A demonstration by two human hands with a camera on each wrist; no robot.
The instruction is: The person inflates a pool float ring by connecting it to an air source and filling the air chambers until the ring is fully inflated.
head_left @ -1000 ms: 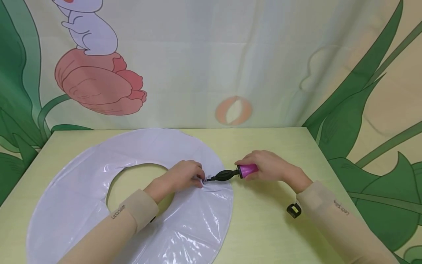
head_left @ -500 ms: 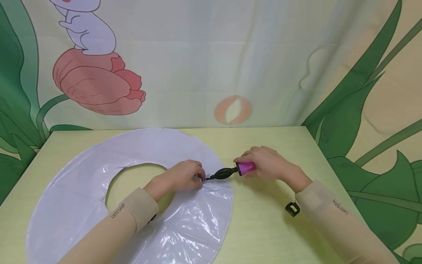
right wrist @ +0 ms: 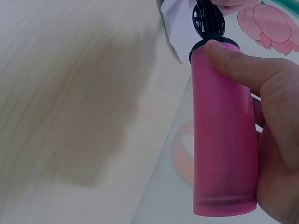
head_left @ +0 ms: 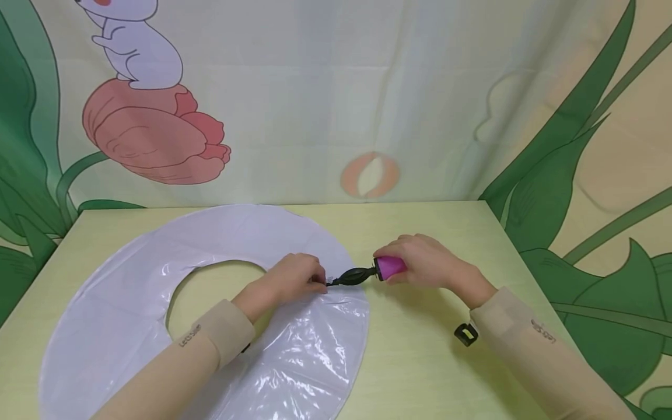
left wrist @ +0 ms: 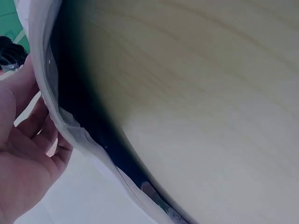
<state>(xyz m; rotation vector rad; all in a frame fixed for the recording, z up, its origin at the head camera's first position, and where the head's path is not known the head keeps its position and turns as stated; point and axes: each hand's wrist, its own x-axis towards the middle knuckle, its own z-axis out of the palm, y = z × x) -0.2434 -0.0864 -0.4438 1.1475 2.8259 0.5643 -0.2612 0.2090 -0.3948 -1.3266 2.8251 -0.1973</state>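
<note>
A pale, shiny inflatable swim ring (head_left: 115,309), slack and wrinkled, lies on the table. My left hand (head_left: 294,277) reaches over its central hole and pinches the ring at a small clear valve, where the nozzle tip of a hand pump meets it. In the left wrist view, the left hand's fingers (left wrist: 44,126) curl behind the ring's inner edge (left wrist: 88,142). My right hand (head_left: 427,262) grips the pump's magenta barrel (right wrist: 224,130), its thumb near the black collar. The pump's black ribbed nozzle (head_left: 356,276) points left toward the valve. The nozzle's very tip is hidden by the left fingers.
The light wood-grained table (head_left: 420,361) runs back to a printed curtain (head_left: 294,116) with a rabbit, flowers and leaves. Below the right cuff shows a small black buckle-like piece (head_left: 465,334). The ring covers the table's left half.
The pump and right hand have shifted slightly up and left. My left fingertips have drawn closer together at the nozzle tip. The ring stays in place.
</note>
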